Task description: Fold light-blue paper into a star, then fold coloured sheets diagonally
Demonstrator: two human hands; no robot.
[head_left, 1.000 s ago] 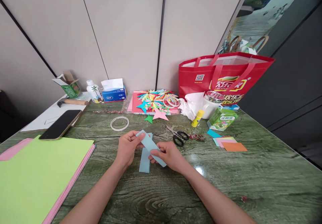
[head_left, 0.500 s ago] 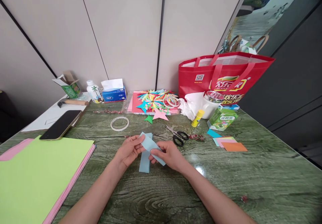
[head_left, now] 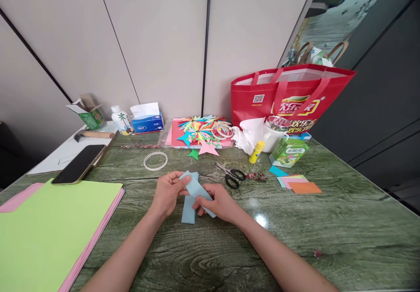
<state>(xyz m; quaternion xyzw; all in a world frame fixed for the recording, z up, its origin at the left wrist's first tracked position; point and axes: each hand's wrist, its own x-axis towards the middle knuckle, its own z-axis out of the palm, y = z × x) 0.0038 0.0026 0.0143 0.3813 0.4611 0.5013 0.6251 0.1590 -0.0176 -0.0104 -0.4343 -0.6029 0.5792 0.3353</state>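
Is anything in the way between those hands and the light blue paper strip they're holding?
Nothing that I can see. The left hand's grip has its far end and the right hand's grip its near end. More light blue paper shows behind the light blue paper strip, not between.

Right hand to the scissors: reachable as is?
Likely yes: the scissors lie just beyond the right hand, nothing visible between, though that hand pinches the upper light-blue strip and would need freeing.
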